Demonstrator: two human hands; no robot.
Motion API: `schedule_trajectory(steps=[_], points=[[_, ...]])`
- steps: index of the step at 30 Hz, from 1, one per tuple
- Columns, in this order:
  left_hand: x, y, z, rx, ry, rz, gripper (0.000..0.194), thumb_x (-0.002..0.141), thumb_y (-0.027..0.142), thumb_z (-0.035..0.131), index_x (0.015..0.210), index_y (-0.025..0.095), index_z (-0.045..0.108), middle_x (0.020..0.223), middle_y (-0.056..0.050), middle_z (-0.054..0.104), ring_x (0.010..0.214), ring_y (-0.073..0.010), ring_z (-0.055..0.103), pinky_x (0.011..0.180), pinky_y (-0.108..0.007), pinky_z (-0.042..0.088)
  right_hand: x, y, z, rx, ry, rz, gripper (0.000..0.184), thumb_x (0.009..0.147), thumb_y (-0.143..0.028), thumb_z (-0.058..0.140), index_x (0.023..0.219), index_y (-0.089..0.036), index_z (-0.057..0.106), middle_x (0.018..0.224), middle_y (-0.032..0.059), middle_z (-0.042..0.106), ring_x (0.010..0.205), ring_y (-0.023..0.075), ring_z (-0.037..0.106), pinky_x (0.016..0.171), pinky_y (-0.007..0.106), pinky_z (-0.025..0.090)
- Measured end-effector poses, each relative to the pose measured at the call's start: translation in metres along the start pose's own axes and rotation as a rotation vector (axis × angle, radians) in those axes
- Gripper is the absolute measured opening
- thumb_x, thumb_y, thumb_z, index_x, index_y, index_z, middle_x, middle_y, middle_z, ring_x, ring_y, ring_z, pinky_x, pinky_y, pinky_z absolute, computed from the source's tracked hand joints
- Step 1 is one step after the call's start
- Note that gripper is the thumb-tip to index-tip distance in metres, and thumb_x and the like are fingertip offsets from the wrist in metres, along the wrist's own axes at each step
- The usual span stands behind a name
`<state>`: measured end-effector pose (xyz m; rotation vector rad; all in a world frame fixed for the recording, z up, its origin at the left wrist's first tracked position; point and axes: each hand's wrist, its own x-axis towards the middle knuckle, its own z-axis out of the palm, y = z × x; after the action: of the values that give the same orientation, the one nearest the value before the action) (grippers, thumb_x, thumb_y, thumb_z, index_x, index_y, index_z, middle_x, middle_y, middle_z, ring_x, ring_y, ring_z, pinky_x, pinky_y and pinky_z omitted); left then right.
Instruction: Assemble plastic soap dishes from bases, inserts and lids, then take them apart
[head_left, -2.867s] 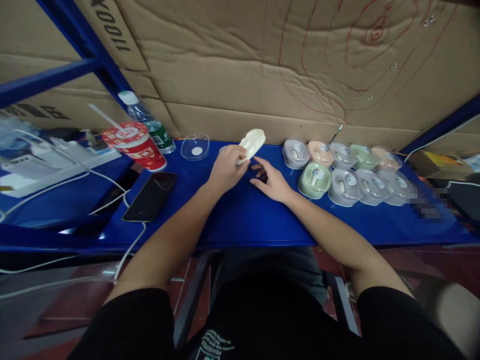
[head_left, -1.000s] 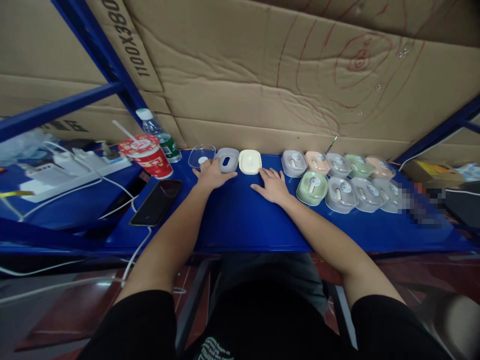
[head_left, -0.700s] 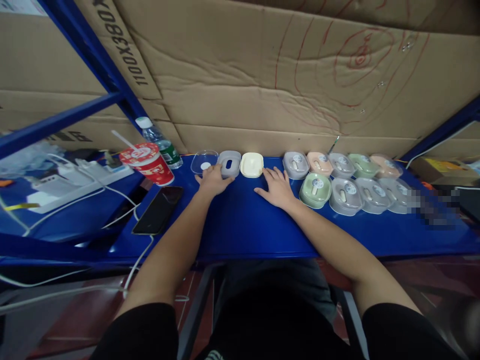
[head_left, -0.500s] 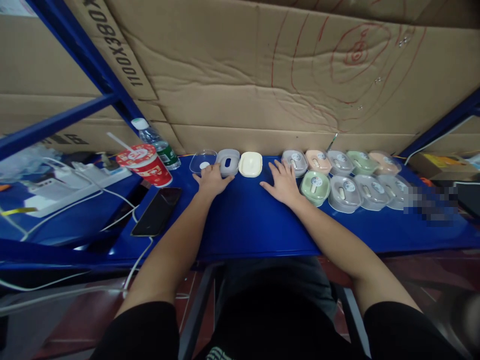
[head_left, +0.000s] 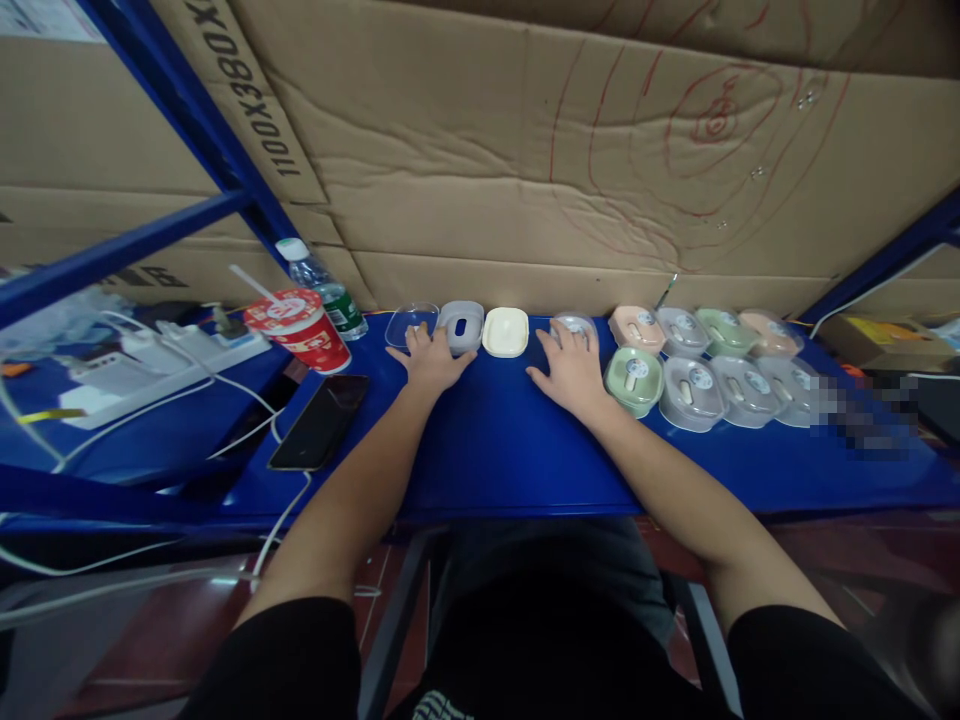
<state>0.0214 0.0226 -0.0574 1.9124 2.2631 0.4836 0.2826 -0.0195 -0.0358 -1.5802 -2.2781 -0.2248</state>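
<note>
My left hand [head_left: 433, 362] is open, fingers spread, over the near edges of a clear plastic cover [head_left: 405, 318] and a grey tray with a dark slot [head_left: 460, 322]. Whether it presses on them I cannot tell. Right of the tray lies a cream square dish [head_left: 506, 331]. My right hand [head_left: 570, 370] has its fingers spread over a grey lidded box [head_left: 576, 323], seemingly touching it, thumb out to the left. Its fingers hide much of that box. Close by its wrist stands a green lidded box [head_left: 634, 381].
More lidded boxes in grey, green and peach [head_left: 637, 329] stand in two rows on the right. At left are a red drink cup [head_left: 304, 340], a water bottle [head_left: 330, 295], a phone [head_left: 319, 423] and a power strip [head_left: 172, 375]. A cardboard wall [head_left: 450, 150] rises behind the blue table [head_left: 517, 450].
My right hand has moved over the grey box, which has slid left, away from the peach box. My left hand stays by the cover and tray. The view has shifted slightly.
</note>
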Motion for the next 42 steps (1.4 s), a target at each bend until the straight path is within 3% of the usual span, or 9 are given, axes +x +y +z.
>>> schedule_trajectory(steps=[5, 10, 19, 23, 26, 29, 32, 38, 42], points=[[0.002, -0.001, 0.002, 0.022, -0.002, -0.027, 0.087, 0.086, 0.075, 0.057, 0.156, 0.024, 0.048, 0.175, -0.02, 0.024, 0.163, -0.0465, 0.013, 0.125, -0.079, 0.008, -0.004, -0.003, -0.005, -0.007, -0.029, 0.038, 0.071, 0.097, -0.053, 0.064, 0.156, -0.016, 0.052, 0.168, 0.0195, 0.042, 0.153, 0.0475, 0.035, 0.122, 0.077, 0.022], [0.002, -0.001, 0.001, 0.003, -0.014, -0.037, 0.087, 0.086, 0.075, 0.059, 0.157, 0.025, 0.048, 0.174, -0.021, 0.026, 0.162, -0.0476, 0.015, 0.123, -0.081, 0.009, -0.005, 0.006, -0.003, 0.086, -0.082, 0.047, 0.066, 0.1, -0.051, 0.06, 0.156, -0.017, 0.054, 0.164, 0.0163, 0.048, 0.155, 0.0453, 0.035, 0.116, 0.065, 0.045], [-0.001, 0.0, -0.001, -0.058, 0.125, 0.035, 0.084, 0.082, 0.069, 0.072, 0.149, 0.022, 0.054, 0.17, -0.025, 0.032, 0.161, -0.0484, 0.018, 0.124, -0.08, 0.005, -0.004, 0.01, -0.01, 0.438, 0.216, 0.018, 0.059, 0.097, -0.056, 0.06, 0.142, -0.019, 0.065, 0.155, 0.0138, 0.061, 0.15, 0.0356, 0.048, 0.124, 0.058, 0.04], [-0.008, 0.01, -0.006, -0.18, 0.34, 0.412, 0.095, 0.075, 0.063, 0.085, 0.153, 0.021, 0.049, 0.165, -0.023, 0.041, 0.155, -0.0455, 0.034, 0.126, -0.066, 0.026, -0.005, 0.004, -0.019, 0.983, 0.238, 0.083, 0.068, 0.091, -0.079, 0.053, 0.132, -0.027, 0.068, 0.136, 0.0113, 0.073, 0.126, 0.0337, 0.068, 0.1, 0.055, 0.06], [-0.017, 0.022, -0.009, -0.214, 0.332, 0.826, 0.093, 0.084, 0.054, 0.081, 0.16, 0.021, 0.04, 0.164, -0.021, 0.044, 0.151, -0.0396, 0.044, 0.122, -0.056, 0.039, -0.003, -0.001, -0.022, 1.335, 0.116, 0.262, 0.076, 0.087, -0.09, 0.046, 0.122, -0.027, 0.069, 0.118, 0.0111, 0.077, 0.107, 0.0334, 0.076, 0.074, 0.048, 0.066], [-0.025, 0.032, -0.011, -0.154, 0.312, 1.072, 0.077, 0.095, 0.047, 0.071, 0.162, 0.023, 0.039, 0.165, -0.02, 0.046, 0.149, -0.0355, 0.05, 0.116, -0.052, 0.046, 0.001, -0.001, -0.022, 1.454, 0.08, 0.435, 0.078, 0.083, -0.094, 0.046, 0.11, -0.024, 0.069, 0.1, 0.0103, 0.077, 0.094, 0.0333, 0.079, 0.061, 0.043, 0.064], [-0.032, 0.038, -0.013, -0.089, 0.325, 1.16, 0.07, 0.096, 0.048, 0.07, 0.158, 0.026, 0.046, 0.166, -0.019, 0.046, 0.147, -0.0351, 0.052, 0.113, -0.051, 0.048, 0.004, 0.003, -0.022, 1.466, 0.086, 0.521, 0.079, 0.08, -0.097, 0.047, 0.106, -0.025, 0.066, 0.091, 0.0081, 0.074, 0.084, 0.0319, 0.079, 0.056, 0.041, 0.062], [-0.032, 0.034, -0.015, -0.17, 0.387, 1.032, 0.068, 0.086, 0.05, 0.077, 0.147, 0.029, 0.056, 0.158, -0.015, 0.056, 0.141, -0.0363, 0.056, 0.116, -0.055, 0.043, 0.006, 0.008, -0.021, 1.351, 0.023, 0.383, 0.086, 0.088, -0.096, 0.029, 0.123, -0.025, 0.062, 0.1, 0.0108, 0.076, 0.091, 0.0309, 0.079, 0.065, 0.043, 0.064], [-0.013, 0.011, -0.021, -0.3, 0.581, 0.615, 0.076, 0.073, 0.048, 0.085, 0.141, 0.026, 0.058, 0.156, -0.015, 0.054, 0.144, -0.0388, 0.05, 0.122, -0.057, 0.035, -0.001, 0.012, -0.019, 0.885, 0.139, 0.103, 0.079, 0.093, -0.087, 0.04, 0.139, -0.025, 0.056, 0.127, 0.0142, 0.074, 0.119, 0.0349, 0.07, 0.097, 0.057, 0.059]])
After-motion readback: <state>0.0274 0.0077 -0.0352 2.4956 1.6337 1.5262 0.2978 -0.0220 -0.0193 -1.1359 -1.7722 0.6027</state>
